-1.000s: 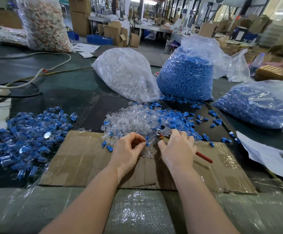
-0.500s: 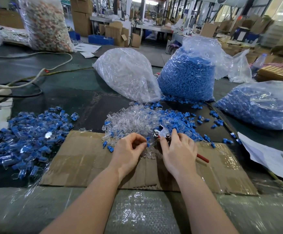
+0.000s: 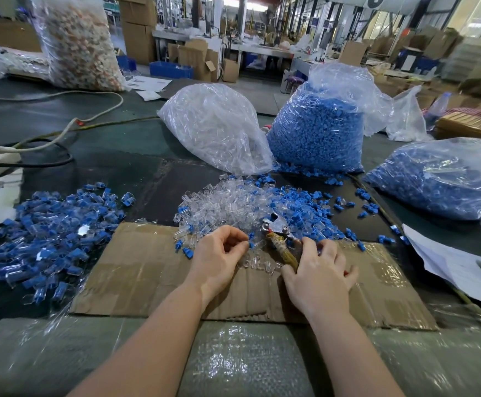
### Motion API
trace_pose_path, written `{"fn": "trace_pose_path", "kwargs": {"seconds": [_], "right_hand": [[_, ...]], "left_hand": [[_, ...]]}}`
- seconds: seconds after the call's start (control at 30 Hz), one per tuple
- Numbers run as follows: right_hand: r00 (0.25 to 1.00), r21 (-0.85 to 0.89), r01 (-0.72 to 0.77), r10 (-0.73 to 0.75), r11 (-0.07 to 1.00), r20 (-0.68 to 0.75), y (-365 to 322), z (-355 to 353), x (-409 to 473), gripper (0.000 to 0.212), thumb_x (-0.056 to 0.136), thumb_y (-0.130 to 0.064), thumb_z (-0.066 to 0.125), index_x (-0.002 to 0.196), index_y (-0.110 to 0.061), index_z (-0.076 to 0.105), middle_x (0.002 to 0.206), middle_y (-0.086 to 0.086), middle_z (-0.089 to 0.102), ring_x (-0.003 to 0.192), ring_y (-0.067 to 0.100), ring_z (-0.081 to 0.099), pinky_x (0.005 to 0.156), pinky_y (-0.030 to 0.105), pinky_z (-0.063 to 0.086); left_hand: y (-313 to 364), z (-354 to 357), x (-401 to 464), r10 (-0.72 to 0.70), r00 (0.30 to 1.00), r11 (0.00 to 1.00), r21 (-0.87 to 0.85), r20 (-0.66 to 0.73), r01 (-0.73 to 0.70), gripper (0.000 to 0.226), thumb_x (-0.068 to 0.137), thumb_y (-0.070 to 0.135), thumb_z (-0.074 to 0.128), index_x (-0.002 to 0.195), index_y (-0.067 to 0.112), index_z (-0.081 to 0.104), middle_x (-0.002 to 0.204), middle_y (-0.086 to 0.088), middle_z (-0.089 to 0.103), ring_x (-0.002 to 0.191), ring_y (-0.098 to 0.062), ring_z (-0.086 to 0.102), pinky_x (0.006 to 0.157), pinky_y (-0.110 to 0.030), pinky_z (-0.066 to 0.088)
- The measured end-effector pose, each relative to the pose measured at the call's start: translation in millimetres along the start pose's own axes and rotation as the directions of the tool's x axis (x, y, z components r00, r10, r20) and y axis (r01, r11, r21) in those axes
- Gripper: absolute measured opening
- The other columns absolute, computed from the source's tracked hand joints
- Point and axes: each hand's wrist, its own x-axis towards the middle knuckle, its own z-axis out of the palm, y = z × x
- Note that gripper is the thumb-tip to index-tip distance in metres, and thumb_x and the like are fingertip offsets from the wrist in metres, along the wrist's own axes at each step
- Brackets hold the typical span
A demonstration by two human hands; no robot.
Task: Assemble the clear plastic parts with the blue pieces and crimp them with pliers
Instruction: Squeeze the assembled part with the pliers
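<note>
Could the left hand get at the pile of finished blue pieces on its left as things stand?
Probably yes. The left hand pinches only a small part, and bare cardboard lies between it and the pile of finished pieces; nothing stands in the way.

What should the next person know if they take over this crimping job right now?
Left hand pinches a small blue piece at its fingertips. Right hand grips the metal pliers by the tape-wrapped handles, head pointing at the mixed heap of loose clear plastic parts and blue pieces beyond the flattened brown cardboard sheet.
Done: pile of assembled blue-and-clear parts on the left.
Left: the mixed heap, plus the full bags of clear parts and blue pieces.
</note>
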Motion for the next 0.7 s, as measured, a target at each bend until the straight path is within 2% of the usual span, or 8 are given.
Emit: {"fn": "trace_pose_path", "kwargs": {"seconds": [0.1, 0.23, 0.37, 0.47, 0.53, 0.7], "right_hand": [[0.995, 0.001, 0.061, -0.061, 0.998, -0.080, 0, -2, -3, 0.051, 0.089, -0.050, 0.045, 0.132, -0.025, 0.032, 0.129, 0.008, 0.038, 0.121, 0.027, 0.036, 0.099, 0.042, 0.030], [0.978, 0.072, 0.192, -0.185, 0.979, -0.094, 0, -13, -1, 0.039, 0.093, -0.046, 0.038, 0.122, -0.020, 0.040, 0.117, 0.003, 0.053, 0.109, 0.022, 0.046, 0.090, 0.032, 0.035], [0.959, 0.441, 0.166, -0.248, 0.882, 0.135, -4, -30, -3, 0.022, 0.096, -0.039, 0.039, 0.092, -0.019, 0.047, 0.092, 0.000, 0.054, 0.087, 0.020, 0.051, 0.073, 0.032, 0.039], [0.912, 0.575, 0.089, -0.299, 0.813, 0.281, -5, -39, -4, 0.026, 0.095, -0.031, 0.041, 0.073, -0.019, 0.041, 0.072, -0.002, 0.045, 0.064, 0.015, 0.044, 0.058, 0.029, 0.033], [0.872, 0.635, 0.032, -0.332, 0.772, 0.360, -5, -44, -6, 0.025, 0.093, -0.023, 0.045, 0.068, -0.018, 0.040, 0.061, -0.003, 0.041, 0.053, 0.012, 0.037, 0.051, 0.026, 0.028], [0.826, 0.627, 0.059, -0.391, 0.776, 0.405, -7, -50, -9, 0.019, 0.085, -0.006, 0.049, 0.069, -0.015, 0.044, 0.064, 0.000, 0.045, 0.054, 0.013, 0.039, 0.049, 0.024, 0.029]], "left_hand": [[0, 0, 1, -0.010, 1.000, 1.000, -0.019, -0.021, 0.010, 0.018, 0.085, 0.008, 0.065, 0.081, 0.025, 0.061, 0.077, 0.004, 0.064, 0.071, -0.005, 0.057, 0.065, -0.010, 0.045], [-1, -1, 4, -0.053, 0.997, 0.988, -0.151, -0.055, 0.044, 0.015, 0.084, 0.006, 0.065, 0.082, 0.020, 0.063, 0.074, -0.001, 0.064, 0.070, -0.012, 0.061, 0.064, -0.020, 0.052], [-3, -1, 8, -0.182, 0.981, 0.920, -0.365, -0.072, 0.144, 0.014, 0.085, 0.002, 0.064, 0.083, 0.016, 0.064, 0.074, -0.006, 0.066, 0.068, -0.015, 0.062, 0.060, -0.025, 0.053], [-3, -1, 9, -0.252, 0.966, 0.862, -0.466, -0.055, 0.198, 0.012, 0.085, 0.001, 0.062, 0.083, 0.013, 0.064, 0.069, -0.003, 0.067, 0.063, -0.011, 0.063, 0.055, -0.024, 0.054], [-3, -2, 10, -0.257, 0.965, 0.858, -0.474, -0.057, 0.201, 0.012, 0.086, 0.002, 0.062, 0.083, 0.013, 0.064, 0.064, -0.001, 0.066, 0.058, -0.007, 0.062, 0.048, -0.020, 0.051], [-1, 0, 11, -0.266, 0.962, 0.854, -0.479, -0.064, 0.204, 0.013, 0.086, 0.000, 0.060, 0.081, 0.012, 0.063, 0.059, 0.001, 0.064, 0.052, -0.003, 0.060, 0.042, -0.018, 0.047]]}}
